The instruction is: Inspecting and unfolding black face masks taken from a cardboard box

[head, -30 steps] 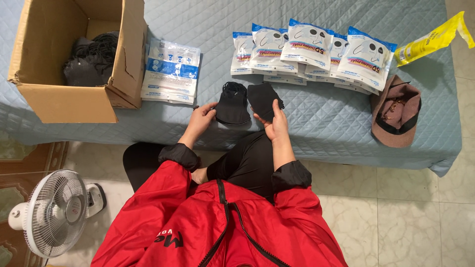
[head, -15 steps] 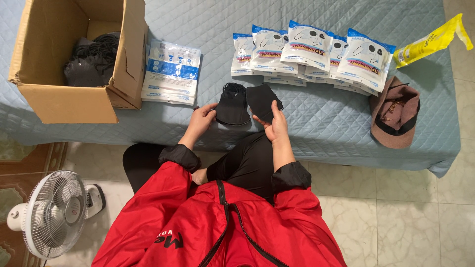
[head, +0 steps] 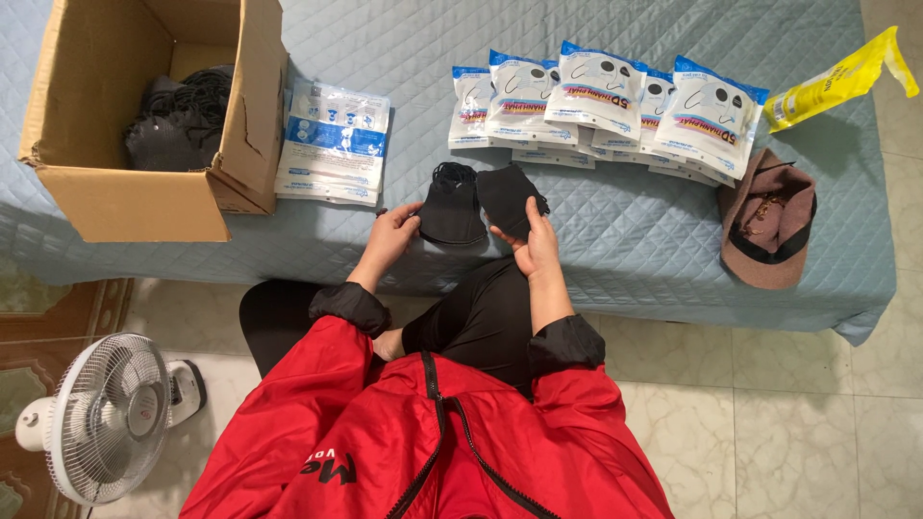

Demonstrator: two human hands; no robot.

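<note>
Two black face masks are held at the near edge of the blue quilted bed [head: 625, 240]. Left mask [head: 450, 204] is pinched by the left hand [head: 389, 235], lying at its 2 o'clock. Right mask [head: 510, 197] is gripped by the right hand [head: 536, 248], lying at its 11 o'clock. Both long axes run 12-to-6.

Box [head: 135, 197] and fan [head: 101, 418] partly cropped

A home, likely a bedroom. A quilted bed [head: 625, 250] serves as the work surface. Beside it, a fan [head: 101, 418] stands on the tiled floor [head: 798, 423], near a rug [head: 38, 327].
</note>
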